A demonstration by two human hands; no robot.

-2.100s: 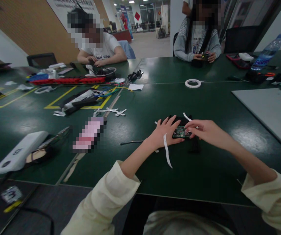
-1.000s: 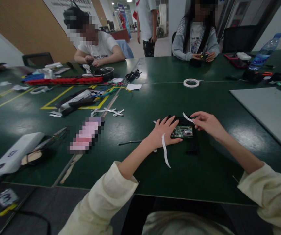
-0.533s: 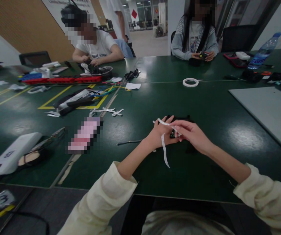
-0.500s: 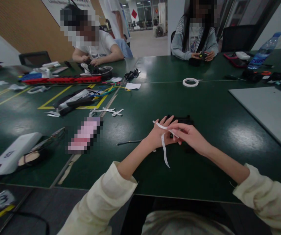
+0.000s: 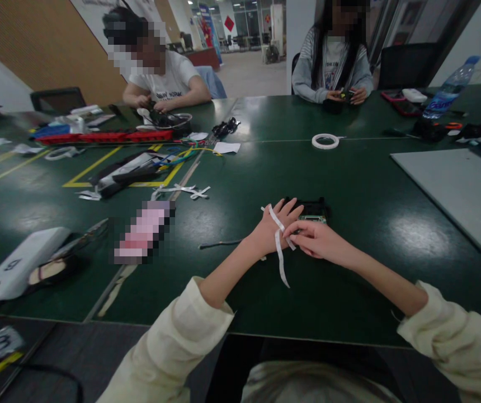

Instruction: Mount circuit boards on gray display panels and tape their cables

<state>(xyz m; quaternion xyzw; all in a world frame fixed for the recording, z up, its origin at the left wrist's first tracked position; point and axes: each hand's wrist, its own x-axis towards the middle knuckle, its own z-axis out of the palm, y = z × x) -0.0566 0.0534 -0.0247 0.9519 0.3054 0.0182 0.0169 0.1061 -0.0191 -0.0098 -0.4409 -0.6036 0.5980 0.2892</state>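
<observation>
My left hand [image 5: 266,235] lies back up over the table with its fingers spread. White strips of tape [image 5: 281,261] rest across the back of it, one hanging down past the wrist side. My right hand [image 5: 322,242] is closed in a pinch on the lower end of the upper strip [image 5: 276,217], close against the left hand. Just beyond both hands is a black device with a green circuit board [image 5: 312,218], partly covered by them. A thin dark cable [image 5: 220,244] runs out from under my left forearm.
Left of my arms lie a phone [image 5: 145,232], a white power bank [image 5: 20,266] and cut tape pieces [image 5: 185,190]. Farther off is a roll of white tape [image 5: 325,141]. A grey panel [image 5: 454,190] covers the right side. Two people sit across the table.
My right hand has drawn slightly down and back, and the strip it pinches now slants across the back of my left hand. The circuit board shows more.
</observation>
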